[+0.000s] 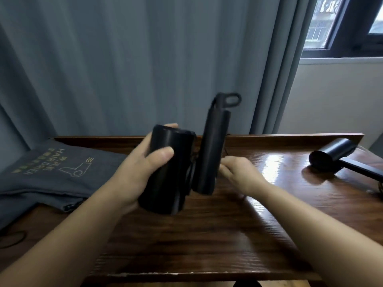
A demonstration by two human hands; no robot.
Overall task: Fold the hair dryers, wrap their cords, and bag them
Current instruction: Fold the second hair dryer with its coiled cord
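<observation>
While gripped, hair dryer (167, 170) fills left hand (132, 172) (folded)

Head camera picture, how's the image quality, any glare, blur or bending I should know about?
Head view: daylight from the window puts bright glare on the table at right; the left hand, right hand and held hair dryer are slightly motion-blurred; the second hair dryer reads mostly as a dark shape; the wide lens bows the curtain and table edges.

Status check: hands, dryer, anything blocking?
Left hand grips the hair dryer's barrel, handle folded up alongside. Right hand at the handle's base, grip unclear. Second hair dryer unfolded at right; grey bags at left. Nothing blocking.
</observation>
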